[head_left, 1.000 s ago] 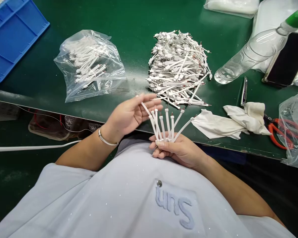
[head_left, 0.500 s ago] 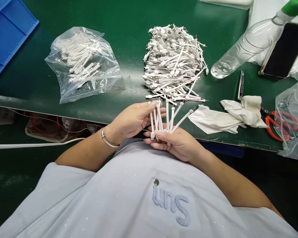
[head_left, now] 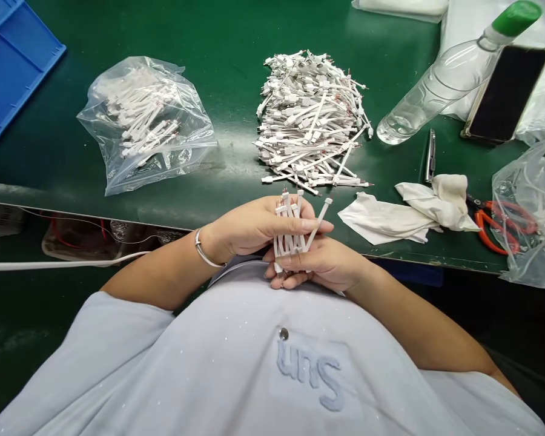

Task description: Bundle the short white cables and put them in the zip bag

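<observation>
Several short white cables with small connectors and bare wire tips form a bundle (head_left: 290,230) between my hands, just off the green bench's front edge. My left hand (head_left: 249,227), with a thin metal bangle at the wrist, presses its fingers across the bundle from the left. My right hand (head_left: 320,263) cradles the bundle's lower ends from below. A loose pile of the same cables (head_left: 311,127) lies on the bench straight ahead, a short way beyond my hands.
On the green bench lie a clear bag of cables (head_left: 145,127), a blue plastic tray (head_left: 9,54), a water bottle (head_left: 436,91), a phone (head_left: 506,94), a pen (head_left: 430,156), a white cloth (head_left: 404,215), orange-handled snips (head_left: 495,224) and a plastic bag (head_left: 531,218). A white cable (head_left: 49,265) runs below the edge.
My hands have drawn the fanned-out cables together into a tighter bundle. My left hand has closed over them, and the view has shifted slightly.
</observation>
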`<state>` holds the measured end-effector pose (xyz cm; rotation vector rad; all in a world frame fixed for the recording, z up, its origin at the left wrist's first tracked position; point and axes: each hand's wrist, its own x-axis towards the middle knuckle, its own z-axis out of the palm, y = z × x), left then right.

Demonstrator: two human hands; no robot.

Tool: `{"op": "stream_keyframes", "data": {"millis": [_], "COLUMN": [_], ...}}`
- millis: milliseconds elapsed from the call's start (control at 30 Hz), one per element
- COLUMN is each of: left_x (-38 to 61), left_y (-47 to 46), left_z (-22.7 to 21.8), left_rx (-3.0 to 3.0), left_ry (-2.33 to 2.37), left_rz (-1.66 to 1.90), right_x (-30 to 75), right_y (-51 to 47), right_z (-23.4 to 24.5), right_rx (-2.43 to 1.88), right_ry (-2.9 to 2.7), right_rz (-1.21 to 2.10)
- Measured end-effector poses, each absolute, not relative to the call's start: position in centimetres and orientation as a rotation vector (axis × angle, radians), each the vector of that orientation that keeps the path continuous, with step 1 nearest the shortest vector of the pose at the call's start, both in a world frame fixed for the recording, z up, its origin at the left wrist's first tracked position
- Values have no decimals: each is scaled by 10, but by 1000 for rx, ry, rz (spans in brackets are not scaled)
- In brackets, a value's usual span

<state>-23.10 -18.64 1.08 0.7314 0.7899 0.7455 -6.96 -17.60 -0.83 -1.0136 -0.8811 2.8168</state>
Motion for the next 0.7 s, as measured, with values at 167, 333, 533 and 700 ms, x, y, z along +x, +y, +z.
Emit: {"op": "stream_keyframes", "data": {"millis": [167, 333, 533, 700], "left_x": [-225, -228, -242, -242], "left_y": [-190, -190, -189, -188], "left_z": [11, 12, 11, 9], "left_rx": [560, 382, 236, 203], "left_ry": [788, 799, 826, 827], "left_rz": [792, 1005, 1124, 1113], "right_x": [-70, -60, -48, -49], "right_y": [-174, -171, -174, -173], "right_z": [-8, -7, -7, -9], "right_rx": [-1016, -1066, -1195, -1250], "right_ry": [-1026, -1338, -1544, -1538], "right_rz": [2745, 2514, 2090, 1912]}}
